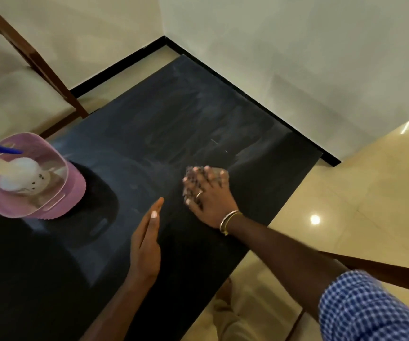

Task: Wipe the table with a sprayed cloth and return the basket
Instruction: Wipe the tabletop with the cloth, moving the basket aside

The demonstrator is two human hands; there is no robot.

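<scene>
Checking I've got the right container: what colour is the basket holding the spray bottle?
The basket is pink, seen best in the head view.

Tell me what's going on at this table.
A person presses a cloth onto the dark table under the spread fingers of the right hand, with wipe streaks visible on the surface. The left hand is open and holds nothing. The pink basket, with the spray bottle in it, sits on the table's left side, not yet returned.

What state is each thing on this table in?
table: smeared with wipe streaks
cloth: flat on table, under right hand
right hand: pressing cloth, fingers spread
left hand: fingers straight, holding nothing
basket: on table, holding spray bottle
spray bottle: standing inside basket
</scene>
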